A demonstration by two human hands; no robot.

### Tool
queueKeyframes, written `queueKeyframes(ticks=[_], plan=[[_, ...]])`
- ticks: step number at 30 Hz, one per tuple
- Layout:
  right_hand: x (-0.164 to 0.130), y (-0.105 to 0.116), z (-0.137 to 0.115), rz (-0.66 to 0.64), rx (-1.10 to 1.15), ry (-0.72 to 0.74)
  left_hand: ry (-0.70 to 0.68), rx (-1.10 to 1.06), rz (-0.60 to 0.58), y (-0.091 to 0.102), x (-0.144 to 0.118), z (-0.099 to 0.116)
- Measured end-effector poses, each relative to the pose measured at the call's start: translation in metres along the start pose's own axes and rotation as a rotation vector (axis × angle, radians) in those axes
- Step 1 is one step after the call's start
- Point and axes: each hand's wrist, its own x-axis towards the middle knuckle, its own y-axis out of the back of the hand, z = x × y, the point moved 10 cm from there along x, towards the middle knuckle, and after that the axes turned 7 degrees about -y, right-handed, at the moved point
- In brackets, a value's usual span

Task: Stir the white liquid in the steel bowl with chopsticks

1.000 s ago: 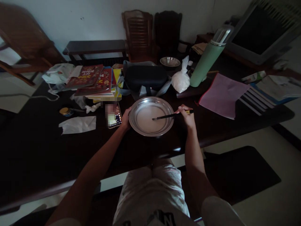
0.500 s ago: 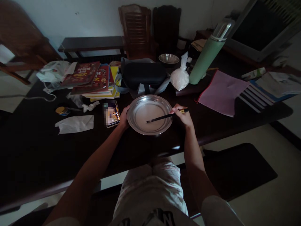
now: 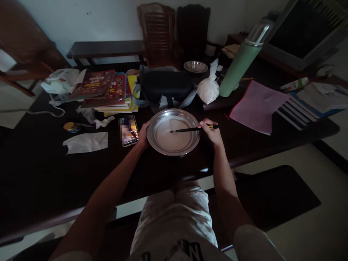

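A person's left hand point(image 3: 143, 135) gripped the rim of a metal plate point(image 3: 173, 131) on the dark table point(image 3: 40, 170), while the right hand point(image 3: 210, 131) grasped chopsticks point(image 3: 190, 129), tips in the pale batter; steadying that rim looked key to stirring without spills.
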Motion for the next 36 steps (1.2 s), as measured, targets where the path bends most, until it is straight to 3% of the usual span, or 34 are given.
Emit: queueKeyframes(ticks=[3, 8, 13, 15, 20, 23, 27, 32, 36], plan=[[-0.001, 0.011, 0.004, 0.067, 0.046, -0.039, -0.003, 0.007, -0.011, 0.0, 0.0, 0.0], [-0.003, -0.01, 0.0, -0.101, 0.015, -0.023, 0.008, 0.009, -0.037, -0.003, -0.002, 0.0], [-0.001, 0.008, 0.001, 0.067, 0.009, -0.006, 0.026, -0.026, -0.02, -0.004, -0.004, -0.001], [-0.002, 0.012, 0.003, 0.076, 0.039, -0.029, 0.029, -0.031, -0.013, -0.005, -0.004, -0.001], [-0.002, -0.011, -0.002, -0.098, -0.01, 0.002, 0.019, -0.03, 0.023, -0.003, -0.006, 0.001], [0.0, -0.003, -0.005, -0.012, -0.035, 0.037, 0.02, -0.018, 0.019, -0.003, -0.006, 0.002], [-0.001, 0.017, 0.004, 0.094, 0.039, -0.044, 0.017, -0.004, 0.021, -0.001, -0.005, 0.001], [-0.002, -0.008, -0.001, -0.086, -0.003, -0.022, 0.015, 0.001, 0.009, 0.0, -0.004, 0.0], [0.0, -0.001, 0.0, 0.001, -0.006, -0.017, -0.008, 0.015, -0.025, -0.003, -0.003, 0.002]])
